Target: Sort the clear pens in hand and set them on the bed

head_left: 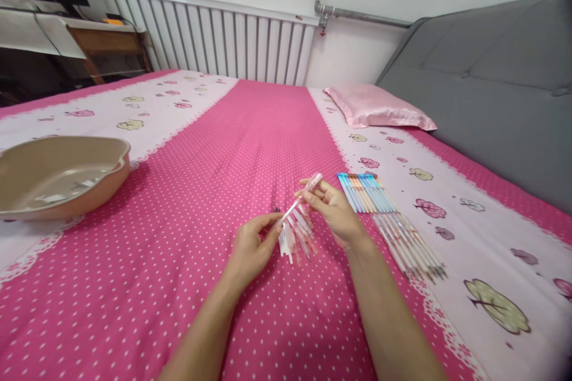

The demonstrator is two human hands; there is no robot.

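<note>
A slim pink-and-white pen is held at a slant between my two hands, above the bed. My left hand pinches its lower end between thumb and fingers. Around its pink upper end, the fingers of my right hand are closed. Just beneath lies a loose bunch of white, pink and clear pens or pen parts, partly hidden by the hands. Right of my right hand, a row of pens with blue and orange barrels is laid side by side. Below that row come several clear-barrelled pens, also side by side.
A beige basin with a few small pale pieces inside stands at the left on the pink dotted bedspread. A pink pillow lies at the far right against a grey headboard. Behind the bed is a white radiator.
</note>
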